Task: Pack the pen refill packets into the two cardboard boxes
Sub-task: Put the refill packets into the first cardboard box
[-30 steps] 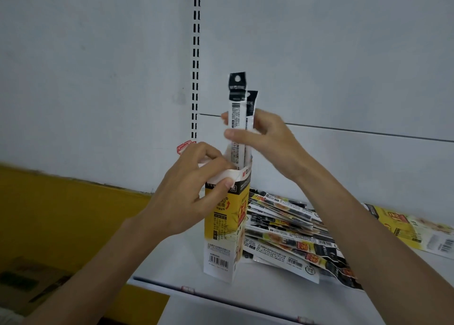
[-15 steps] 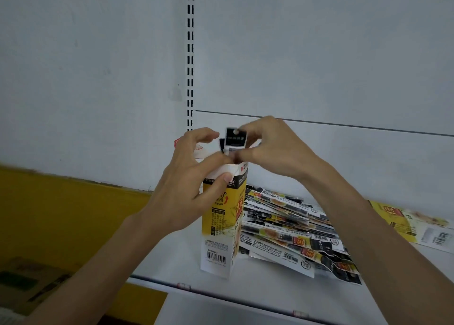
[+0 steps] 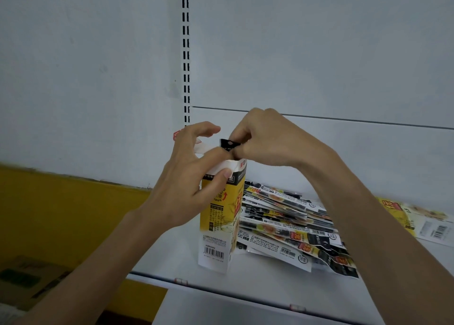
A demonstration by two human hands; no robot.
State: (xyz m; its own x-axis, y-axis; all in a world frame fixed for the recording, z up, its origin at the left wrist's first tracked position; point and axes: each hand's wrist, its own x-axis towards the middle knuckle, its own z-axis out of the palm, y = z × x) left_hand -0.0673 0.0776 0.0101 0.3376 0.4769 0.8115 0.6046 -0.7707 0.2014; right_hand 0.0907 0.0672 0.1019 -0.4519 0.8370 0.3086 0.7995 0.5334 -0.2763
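A tall yellow-and-white cardboard box (image 3: pixel 218 226) stands upright on the white shelf (image 3: pixel 258 288). My left hand (image 3: pixel 186 184) grips its upper part and holds the top flap open. My right hand (image 3: pixel 265 140) pinches the black tab of a pen refill packet (image 3: pixel 229 144) that sticks out of the box's mouth; the rest of the packet is hidden inside. A heap of several more refill packets (image 3: pixel 294 226) lies on the shelf right of the box, touching it.
A flattened yellow-and-white box (image 3: pixel 417 219) lies at the far right of the shelf against the white back panel. A slotted upright (image 3: pixel 186 54) runs up the wall. Brown cardboard (image 3: pixel 27 280) lies on the floor at lower left, beside a yellow wall.
My right hand has pushed the packets down into the box; a second ago they stood high above it, now only a black tab shows. My left hand has kept its hold on the box.
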